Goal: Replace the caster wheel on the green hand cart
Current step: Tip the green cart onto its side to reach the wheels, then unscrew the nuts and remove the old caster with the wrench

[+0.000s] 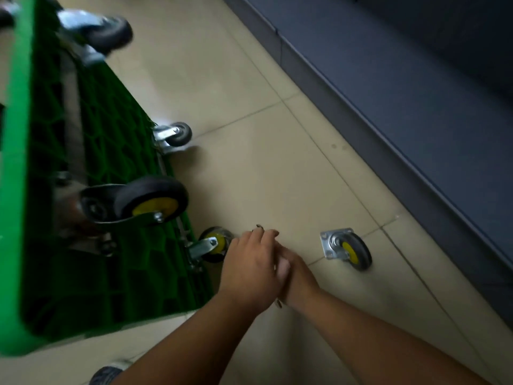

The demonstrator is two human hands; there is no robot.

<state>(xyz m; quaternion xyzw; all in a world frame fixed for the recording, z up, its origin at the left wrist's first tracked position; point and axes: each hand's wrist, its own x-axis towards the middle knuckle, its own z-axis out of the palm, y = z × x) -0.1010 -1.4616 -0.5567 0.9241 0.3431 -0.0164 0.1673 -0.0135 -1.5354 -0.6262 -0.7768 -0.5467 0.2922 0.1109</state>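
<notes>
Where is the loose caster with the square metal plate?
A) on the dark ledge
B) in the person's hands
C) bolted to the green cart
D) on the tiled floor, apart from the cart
D: the loose caster lies on the tiled floor, touching neither the green cart nor the left hand or right hand.

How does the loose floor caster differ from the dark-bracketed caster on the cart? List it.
The loose caster lies on the floor tiles, apart from the green cart; the dark-bracketed caster is mounted on its underside. The loose caster's bracket is bright silver, plate bare; the other's looks black. Both have yellow hubs and dark tyres.
</notes>
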